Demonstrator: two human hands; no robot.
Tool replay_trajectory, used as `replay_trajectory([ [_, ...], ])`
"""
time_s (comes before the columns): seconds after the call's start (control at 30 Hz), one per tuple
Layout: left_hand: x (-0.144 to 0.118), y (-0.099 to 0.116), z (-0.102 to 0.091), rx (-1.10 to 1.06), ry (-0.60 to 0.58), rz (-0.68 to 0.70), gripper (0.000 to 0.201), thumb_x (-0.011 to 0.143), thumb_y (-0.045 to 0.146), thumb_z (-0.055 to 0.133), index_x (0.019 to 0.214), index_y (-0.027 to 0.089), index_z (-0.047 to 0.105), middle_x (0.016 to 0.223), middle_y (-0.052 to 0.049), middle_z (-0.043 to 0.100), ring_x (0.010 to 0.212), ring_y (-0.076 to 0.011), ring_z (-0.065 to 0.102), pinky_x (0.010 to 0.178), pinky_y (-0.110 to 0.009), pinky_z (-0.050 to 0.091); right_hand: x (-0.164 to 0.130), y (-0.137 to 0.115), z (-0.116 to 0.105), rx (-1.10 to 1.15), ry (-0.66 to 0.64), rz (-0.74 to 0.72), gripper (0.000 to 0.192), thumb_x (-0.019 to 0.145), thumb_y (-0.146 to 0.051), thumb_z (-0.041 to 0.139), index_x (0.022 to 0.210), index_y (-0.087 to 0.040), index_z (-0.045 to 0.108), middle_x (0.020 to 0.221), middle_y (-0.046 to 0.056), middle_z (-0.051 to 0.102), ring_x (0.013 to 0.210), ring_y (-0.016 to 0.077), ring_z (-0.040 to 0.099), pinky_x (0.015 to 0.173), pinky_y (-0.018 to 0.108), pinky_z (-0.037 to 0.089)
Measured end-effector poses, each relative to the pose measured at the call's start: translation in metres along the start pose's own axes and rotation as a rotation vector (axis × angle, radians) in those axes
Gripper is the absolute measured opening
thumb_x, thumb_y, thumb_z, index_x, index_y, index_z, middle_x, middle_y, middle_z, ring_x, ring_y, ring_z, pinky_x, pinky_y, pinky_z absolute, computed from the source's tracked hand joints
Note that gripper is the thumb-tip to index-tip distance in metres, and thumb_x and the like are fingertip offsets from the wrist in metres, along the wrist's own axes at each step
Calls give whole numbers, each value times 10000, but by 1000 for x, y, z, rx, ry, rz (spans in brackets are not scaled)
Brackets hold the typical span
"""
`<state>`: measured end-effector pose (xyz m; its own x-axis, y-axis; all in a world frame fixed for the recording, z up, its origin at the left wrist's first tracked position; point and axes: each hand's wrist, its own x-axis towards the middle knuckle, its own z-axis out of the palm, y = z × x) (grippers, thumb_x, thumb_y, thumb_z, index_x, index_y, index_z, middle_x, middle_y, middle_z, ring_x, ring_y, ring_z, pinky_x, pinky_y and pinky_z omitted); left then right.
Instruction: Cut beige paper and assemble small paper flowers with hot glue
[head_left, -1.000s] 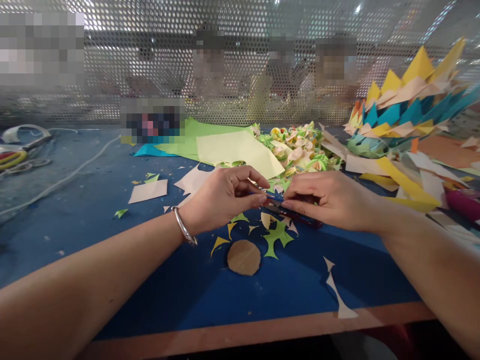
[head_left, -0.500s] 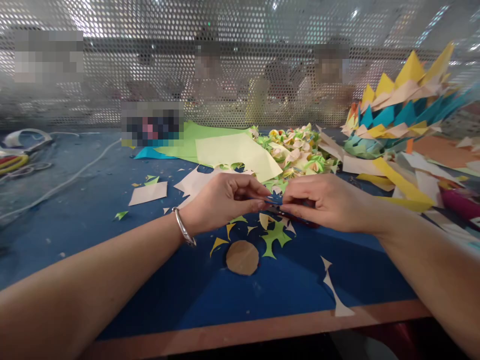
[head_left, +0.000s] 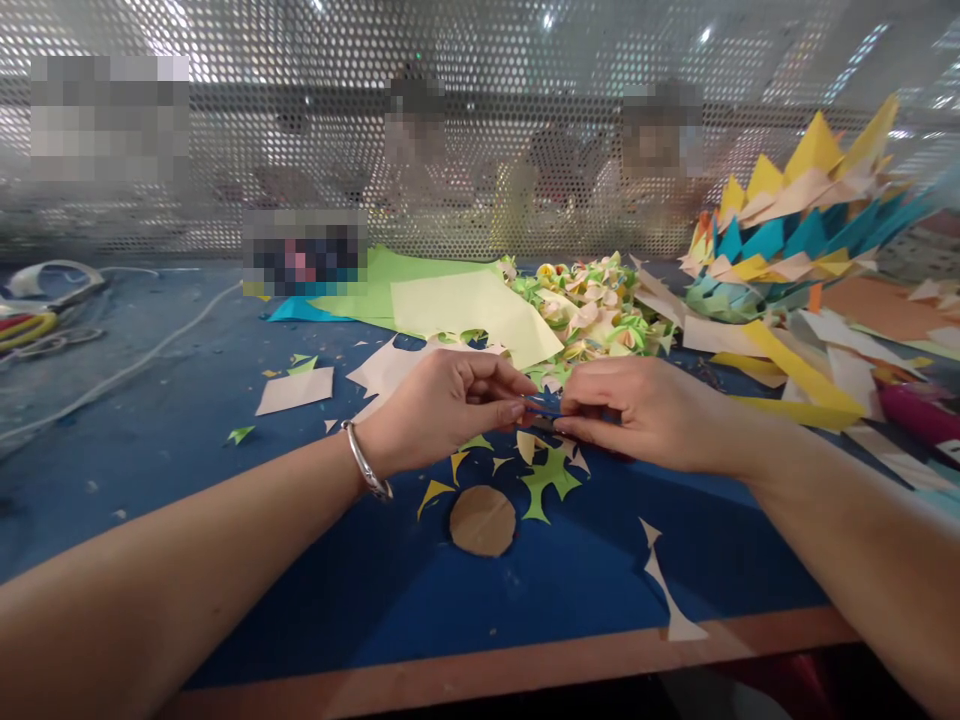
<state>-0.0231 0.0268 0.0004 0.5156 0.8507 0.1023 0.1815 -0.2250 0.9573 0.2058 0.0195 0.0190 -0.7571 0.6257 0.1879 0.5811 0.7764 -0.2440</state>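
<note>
My left hand [head_left: 442, 408] and my right hand [head_left: 637, 410] meet over the middle of the blue table top [head_left: 187, 440]. Between their fingertips they pinch a small folded piece of blue paper [head_left: 541, 408], mostly hidden by the fingers. A silver bangle [head_left: 366, 462] sits on my left wrist. Just below the hands lie a green cut-out scrap [head_left: 551, 478], small yellow scraps [head_left: 435, 490] and a round brown paper disc [head_left: 482, 520].
Pale yellow and green sheets [head_left: 472, 305] lie behind the hands, beside a heap of small folded paper flowers [head_left: 592, 305]. A tall pile of folded yellow, blue and cream paper [head_left: 795, 235] fills the right. A perforated metal screen [head_left: 480, 130] stands behind; people sit beyond it. A cable [head_left: 112, 375] runs at left.
Both hands stay together on the blue paper, their fingers shifting only slightly. The view has tilted a little.
</note>
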Motion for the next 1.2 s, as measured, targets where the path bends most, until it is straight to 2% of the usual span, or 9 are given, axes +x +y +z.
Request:
replay_trajectory([
  [0.23, 0, -5, 0, 26, 97, 88, 129, 742, 190, 716, 863, 157, 690, 852, -78, 754, 831, -201, 726, 782, -312, 577, 2, -2, -2, 16, 55, -3, 323, 971, -398, 464, 794, -170, 610, 718, 29, 580, 704, 159, 542, 653, 275, 383],
  [0.4, 0, -5, 0, -7, 81, 87, 151, 743, 167, 713, 886, 154, 667, 881, -79, 748, 869, -195, 721, 811, -307, 567, 2, -1, -2, 18, 61, -32, 314, 977, -362, 465, 796, -155, 616, 712, 30, 579, 701, 154, 544, 654, 273, 386],
  [0.63, 0, -6, -1, -130, 77, 81, 312, 722, 130, 728, 1002, 149, 591, 946, -79, 719, 937, -183, 692, 848, -309, 554, 2, -1, -3, -18, 40, 6, 310, 978, -328, 445, 827, -148, 647, 730, 50, 593, 695, 169, 534, 642, 290, 383],
  [0.87, 1, -5, 0, -218, 137, -13, 322, 705, 110, 741, 972, 155, 567, 883, -48, 702, 852, -163, 683, 811, -304, 543, 2, -1, -4, -32, 41, 18, 307, 973, -325, 431, 797, -164, 625, 703, 39, 577, 672, 166, 519, 632, 291, 379],
  [1.03, 3, -6, -2, -361, 228, -98, 286, 714, 48, 712, 945, 145, 574, 824, -18, 691, 794, -132, 678, 788, -278, 525, 2, -1, -3, -53, 31, 46, 309, 972, -328, 427, 771, -168, 597, 691, 31, 559, 657, 163, 515, 621, 288, 370],
  [1.2, 4, -4, -2, -488, 264, -144, 298, 732, 1, 687, 960, 145, 562, 804, -11, 696, 776, -123, 681, 783, -268, 527, 2, -1, -4, -83, 27, 43, 326, 978, -339, 410, 755, -170, 578, 680, 29, 555, 656, 165, 518, 616, 286, 362],
])
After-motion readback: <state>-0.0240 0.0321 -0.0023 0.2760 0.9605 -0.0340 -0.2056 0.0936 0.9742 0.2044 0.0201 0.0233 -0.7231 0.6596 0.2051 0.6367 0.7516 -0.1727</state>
